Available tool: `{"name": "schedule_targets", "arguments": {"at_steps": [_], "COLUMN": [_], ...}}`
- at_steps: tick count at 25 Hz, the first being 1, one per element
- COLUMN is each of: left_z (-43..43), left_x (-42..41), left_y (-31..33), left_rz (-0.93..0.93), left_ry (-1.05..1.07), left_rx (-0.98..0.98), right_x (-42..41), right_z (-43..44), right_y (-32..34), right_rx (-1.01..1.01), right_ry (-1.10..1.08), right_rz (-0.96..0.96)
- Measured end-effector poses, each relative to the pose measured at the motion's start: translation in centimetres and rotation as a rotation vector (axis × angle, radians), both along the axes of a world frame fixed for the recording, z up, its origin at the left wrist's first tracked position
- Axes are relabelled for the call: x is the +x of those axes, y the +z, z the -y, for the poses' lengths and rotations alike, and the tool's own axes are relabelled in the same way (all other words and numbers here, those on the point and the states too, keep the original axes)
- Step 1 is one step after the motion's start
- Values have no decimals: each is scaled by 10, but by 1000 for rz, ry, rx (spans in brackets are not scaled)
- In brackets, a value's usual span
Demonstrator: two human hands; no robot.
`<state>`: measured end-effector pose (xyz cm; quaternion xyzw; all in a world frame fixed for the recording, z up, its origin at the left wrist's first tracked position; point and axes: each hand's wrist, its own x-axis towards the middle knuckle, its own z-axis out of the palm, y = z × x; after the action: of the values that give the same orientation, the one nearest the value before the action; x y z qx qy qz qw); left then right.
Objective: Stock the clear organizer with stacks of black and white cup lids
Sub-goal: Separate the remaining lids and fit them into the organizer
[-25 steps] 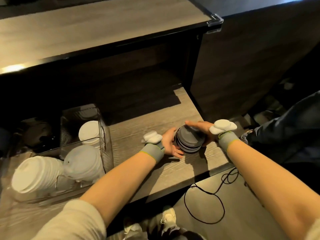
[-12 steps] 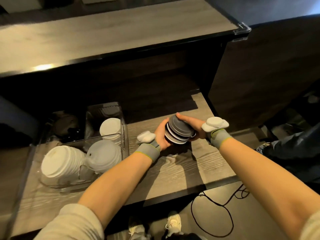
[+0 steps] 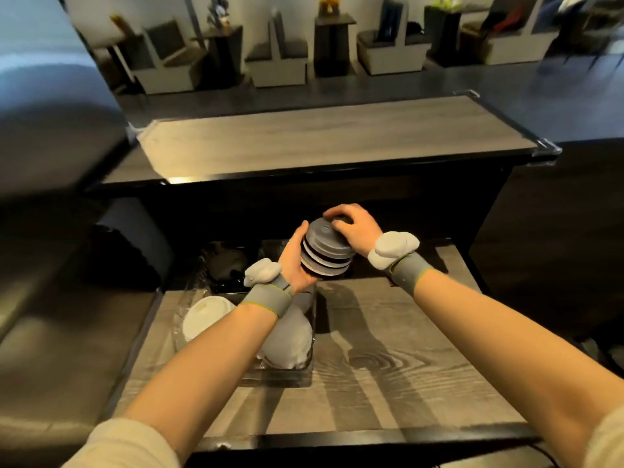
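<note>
A short stack of black cup lids (image 3: 326, 249) is held in the air above the lower shelf, tilted a little. My left hand (image 3: 297, 260) cups its left side and underside. My right hand (image 3: 353, 226) grips the top lid with curled fingers. Below my left forearm stands the clear organizer (image 3: 283, 378), with white lid stacks (image 3: 206, 317) lying in its front compartments. Dark lids (image 3: 228, 265) show dimly in a back compartment. My left arm hides part of the organizer.
The wood-grain lower shelf (image 3: 388, 363) stretches right of the organizer. An upper counter (image 3: 331, 136) overhangs the shelf's back. A dark seat (image 3: 50, 349) lies at the left. Chairs and small tables stand far behind.
Both hands have lifted the black lid stack up off the shelf and to the left, near the organizer's back. The camera has tipped up, showing the room beyond.
</note>
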<state>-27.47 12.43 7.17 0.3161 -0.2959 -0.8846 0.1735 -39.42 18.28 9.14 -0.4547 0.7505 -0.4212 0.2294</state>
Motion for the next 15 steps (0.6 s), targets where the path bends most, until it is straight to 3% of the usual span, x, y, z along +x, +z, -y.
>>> {"name": "schedule_targets", "arguments": {"at_steps": [6, 15], "left_z": [40, 83], "left_x": [52, 107], "left_y": [8, -2], "left_rz": [-32, 49], "left_ry": [134, 210], "left_rx": [-84, -195], "right_x": [51, 95], "right_z": [36, 83], "right_y": [15, 19], "right_rx": [57, -107], "right_ry": [278, 212], "right_rz": [-36, 235]}}
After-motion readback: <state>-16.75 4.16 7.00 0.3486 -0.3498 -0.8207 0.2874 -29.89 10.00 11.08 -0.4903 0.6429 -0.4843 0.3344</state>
